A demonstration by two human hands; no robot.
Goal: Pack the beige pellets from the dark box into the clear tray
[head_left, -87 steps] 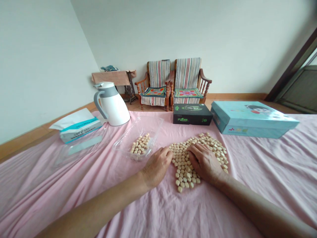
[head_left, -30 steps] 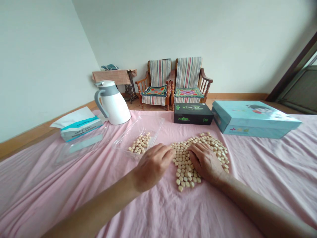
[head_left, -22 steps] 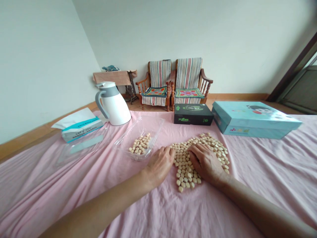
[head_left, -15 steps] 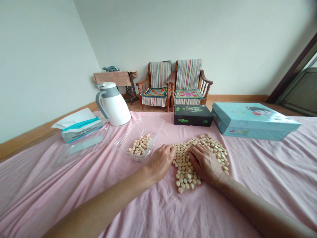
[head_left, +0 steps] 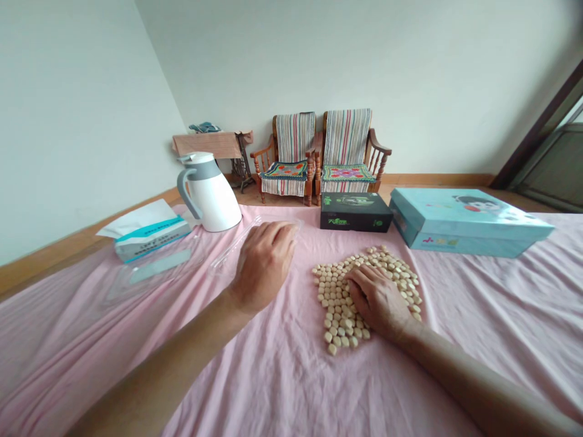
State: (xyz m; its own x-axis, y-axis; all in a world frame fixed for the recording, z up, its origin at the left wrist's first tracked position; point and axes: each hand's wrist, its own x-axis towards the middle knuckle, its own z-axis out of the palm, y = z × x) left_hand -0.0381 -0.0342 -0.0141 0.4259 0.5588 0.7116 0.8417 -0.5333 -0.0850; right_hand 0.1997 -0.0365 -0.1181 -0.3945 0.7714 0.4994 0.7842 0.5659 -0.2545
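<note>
The wooden pieces [head_left: 334, 294] are small, pale tan and rounded at the corners, lying mostly in a single layer on the pink cloth [head_left: 282, 376], in a patch with a ragged edge. There are too many to count. Taking that patch as the clock's center, the right hand [head_left: 378, 297] rests on it, palm down with fingers bent; whether it grips any piece, I cannot tell. The left hand [head_left: 265, 264] is above the clear tray [head_left: 231, 247] between 9 and 10 o'clock, back upward and fingers curling down — their tips are hidden, so I cannot tell what they hold.

Around them I count 1 tray, 2 boxes, 1 jug, 1 tissue pack and 2 chairs. The black box [head_left: 355, 213] sits near 12 o'clock, the blue box [head_left: 471, 224] at 2, the jug [head_left: 213, 197] at 10, the tissue pack [head_left: 152, 233] past 9, and the chairs [head_left: 348, 136] farther off at 11. The left hand blocks the tray's inside — the right covers some pieces.
</note>
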